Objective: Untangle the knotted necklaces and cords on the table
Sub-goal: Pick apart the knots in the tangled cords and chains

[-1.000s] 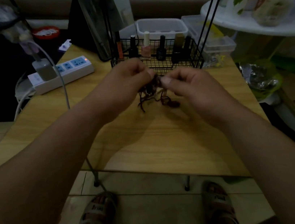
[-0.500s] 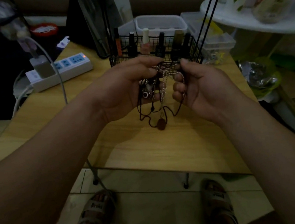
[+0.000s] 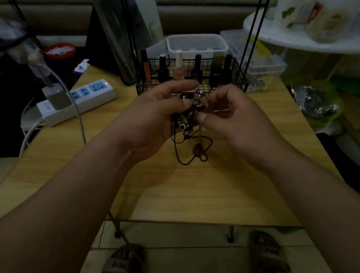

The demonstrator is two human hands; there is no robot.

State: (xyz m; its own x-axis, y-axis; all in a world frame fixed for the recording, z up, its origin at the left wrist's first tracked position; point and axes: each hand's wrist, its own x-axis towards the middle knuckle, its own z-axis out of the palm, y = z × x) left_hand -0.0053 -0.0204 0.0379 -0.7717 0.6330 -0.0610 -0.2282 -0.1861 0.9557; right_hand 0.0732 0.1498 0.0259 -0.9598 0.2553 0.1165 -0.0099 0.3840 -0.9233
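Observation:
A knotted bundle of necklaces and dark cords (image 3: 191, 114) hangs between both hands above the wooden table (image 3: 182, 193). My left hand (image 3: 155, 119) holds the bundle's left side, palm turned up, fingers curled around the cords. My right hand (image 3: 233, 115) pinches the tangle's right side with thumb and fingertips. A silver ring-shaped bead (image 3: 182, 126) shows in the knot. Black cord loops with a brown oval pendant (image 3: 198, 150) dangle below, close to the tabletop.
A black wire basket (image 3: 238, 75) of nail polish bottles stands just behind the hands. A white power strip (image 3: 90, 95) with a plugged charger lies at back left. White plastic boxes, a round white shelf at right, sandalled feet under the table's front edge.
Both hands lifted the tangle off the table and raised it. The cords and pendant now dangle beneath, and the right hand has shifted to pinching the knot's right side.

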